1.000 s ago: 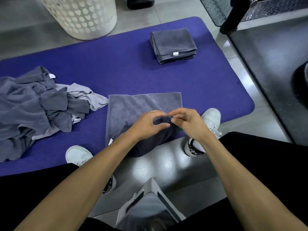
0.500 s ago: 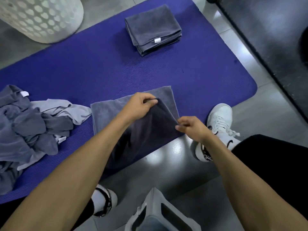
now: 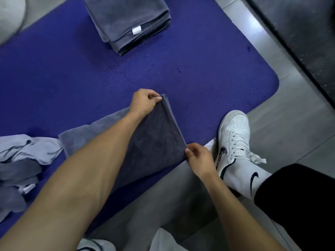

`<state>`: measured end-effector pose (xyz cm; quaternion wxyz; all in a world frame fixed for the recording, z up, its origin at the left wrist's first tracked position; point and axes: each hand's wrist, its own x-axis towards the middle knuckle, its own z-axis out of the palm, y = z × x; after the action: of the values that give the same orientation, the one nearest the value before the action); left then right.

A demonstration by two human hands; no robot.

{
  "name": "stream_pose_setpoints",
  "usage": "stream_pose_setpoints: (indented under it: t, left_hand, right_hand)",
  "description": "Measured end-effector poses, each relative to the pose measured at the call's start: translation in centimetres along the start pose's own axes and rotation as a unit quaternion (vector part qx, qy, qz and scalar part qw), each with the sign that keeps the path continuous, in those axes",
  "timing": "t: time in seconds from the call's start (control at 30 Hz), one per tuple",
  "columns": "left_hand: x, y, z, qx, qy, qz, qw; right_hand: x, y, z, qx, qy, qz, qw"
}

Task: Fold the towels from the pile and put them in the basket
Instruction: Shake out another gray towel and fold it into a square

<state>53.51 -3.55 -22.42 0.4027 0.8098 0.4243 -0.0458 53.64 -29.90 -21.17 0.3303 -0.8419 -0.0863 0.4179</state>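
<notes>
Mid-fold on one dark grey towel, lying at the near edge of the purple mat. Left hand pinches the far corner, right hand pinches the near corner, both grips closed on the same folded edge. Looks like the first fold is just landing; at least one more fold needed, I'd guess. Done so far: one stack of folded grey towels sits further out on the mat, not in the basket. Left: the loose pile of towels at the left edge, several pieces. Basket only shows as a blurred white edge top left, well apart. White sneaker sits just beside the right hand, floor side; nothing blocks the fold itself
</notes>
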Motion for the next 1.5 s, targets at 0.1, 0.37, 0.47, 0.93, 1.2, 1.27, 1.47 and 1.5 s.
stream_pose_setpoints:
  t: [0.1, 0.37, 0.47, 0.93, 1.2, 1.27, 1.47, 1.5]
  left_hand:
    - [-0.5, 0.0, 0.9, 0.032, 0.037, 0.021, 0.999]
    - [-1.1, 1.1, 0.4, 0.147, 0.030, 0.027, 0.988]
    - [-3.0, 2.1, -1.6, 0.076, 0.013, 0.035, 0.996]
    - [-20.9, 4.4, -23.1, -0.170, 0.215, 0.067, 0.959]
    - [-28.4, 1.5, -31.5, -0.058, 0.286, -0.019, 0.956]
    - [-29.8, 1.7, -32.0, -0.093, 0.262, -0.012, 0.960]
    - [-30.6, 2.9, -31.9, -0.196, 0.355, 0.022, 0.914]
    - [-30.7, 2.7, -32.0, -0.183, 0.358, 0.013, 0.915]
  right_hand:
    - [0.2, 0.1, 0.6, -0.001, 0.039, -0.003, 0.999]
    - [-0.1, 1.4, 1.1, -0.056, 0.035, 0.027, 0.997]
    - [-0.2, 0.8, 0.1, -0.044, 0.013, 0.036, 0.998]
    - [-10.4, -20.0, -7.2, 0.010, 0.158, -0.246, 0.956]
    - [-20.4, -31.9, -8.4, -0.210, 0.051, -0.446, 0.868]
    - [-20.6, -33.4, -9.2, -0.251, 0.083, -0.467, 0.844]
    - [-20.6, -32.9, -10.0, -0.312, 0.118, -0.495, 0.802]
    - [-20.7, -32.8, -9.8, -0.332, 0.111, -0.501, 0.791]
